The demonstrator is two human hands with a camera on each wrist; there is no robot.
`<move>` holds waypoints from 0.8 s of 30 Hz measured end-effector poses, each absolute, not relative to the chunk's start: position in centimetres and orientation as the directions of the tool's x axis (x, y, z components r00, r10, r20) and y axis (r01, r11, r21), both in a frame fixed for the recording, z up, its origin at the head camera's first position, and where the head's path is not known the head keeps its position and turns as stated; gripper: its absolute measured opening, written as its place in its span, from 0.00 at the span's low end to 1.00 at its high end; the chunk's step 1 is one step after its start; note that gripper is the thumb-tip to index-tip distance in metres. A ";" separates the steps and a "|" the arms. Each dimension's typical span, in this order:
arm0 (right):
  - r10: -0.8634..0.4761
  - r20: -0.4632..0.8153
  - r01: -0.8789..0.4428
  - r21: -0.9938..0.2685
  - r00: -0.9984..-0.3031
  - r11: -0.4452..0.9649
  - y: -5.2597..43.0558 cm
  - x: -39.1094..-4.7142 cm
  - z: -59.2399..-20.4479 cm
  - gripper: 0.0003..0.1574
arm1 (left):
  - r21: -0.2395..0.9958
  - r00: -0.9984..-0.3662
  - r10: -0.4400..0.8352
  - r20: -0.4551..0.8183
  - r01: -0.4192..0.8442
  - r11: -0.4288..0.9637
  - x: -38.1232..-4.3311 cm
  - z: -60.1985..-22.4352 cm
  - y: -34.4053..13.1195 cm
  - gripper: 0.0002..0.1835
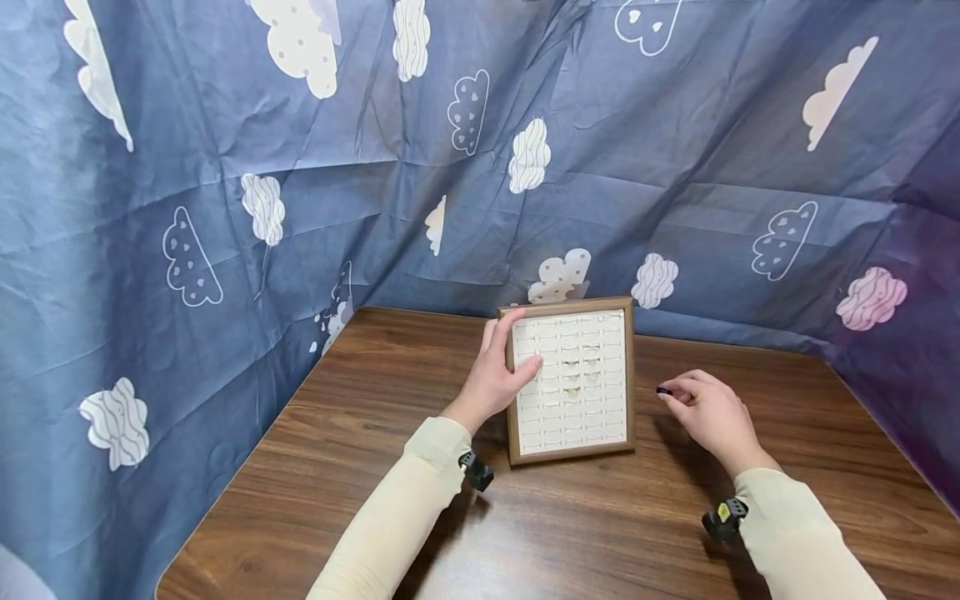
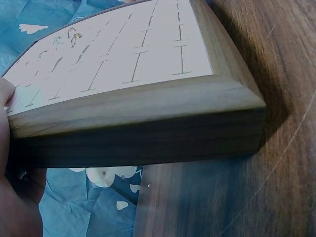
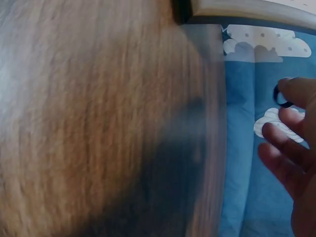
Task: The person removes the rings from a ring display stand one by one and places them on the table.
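Note:
A wood-framed ring display board (image 1: 572,423) leans back on the table, its white slotted face towards me. Several rings (image 1: 572,390) sit in slots around its middle columns. My left hand (image 1: 497,372) grips the frame's left side, thumb over the white face; in the left wrist view that hand (image 2: 19,197) shows only in part at the edge. To the right of the board, my right hand (image 1: 708,414) pinches a small dark ring (image 1: 663,390) between thumb and fingertip, above the table. The right wrist view shows the dark ring (image 3: 282,97) apart from the frame.
The brown wooden table (image 1: 330,467) runs back to a blue curtain (image 1: 420,150) with white cloud prints, which hangs close behind the display board. Each wrist wears a small black camera; the right one (image 1: 724,518) is near the table surface.

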State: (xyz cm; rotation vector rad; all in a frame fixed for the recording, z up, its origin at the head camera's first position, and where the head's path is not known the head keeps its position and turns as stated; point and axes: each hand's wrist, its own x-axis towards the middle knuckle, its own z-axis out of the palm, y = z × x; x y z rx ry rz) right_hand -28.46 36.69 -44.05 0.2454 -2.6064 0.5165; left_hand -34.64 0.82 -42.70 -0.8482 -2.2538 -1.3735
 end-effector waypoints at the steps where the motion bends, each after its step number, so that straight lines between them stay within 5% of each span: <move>1: -0.085 0.457 -0.250 -0.313 -0.885 0.916 36.8 -28.4 -44.1 0.06 | 0.669 -0.752 0.302 0.586 0.659 0.344 -34.7 -42.7 0.8 0.43; 12: -0.141 0.264 -0.200 -0.213 -0.954 0.956 37.3 -28.0 -45.4 0.10 | 0.683 -0.763 0.307 0.569 0.646 0.341 -34.6 -42.6 0.8 0.43; 24: -0.182 0.219 -0.217 -0.145 -0.958 0.965 37.4 -27.7 -46.3 0.08 | 0.681 -0.764 0.305 0.569 0.646 0.346 -34.5 -42.6 0.8 0.42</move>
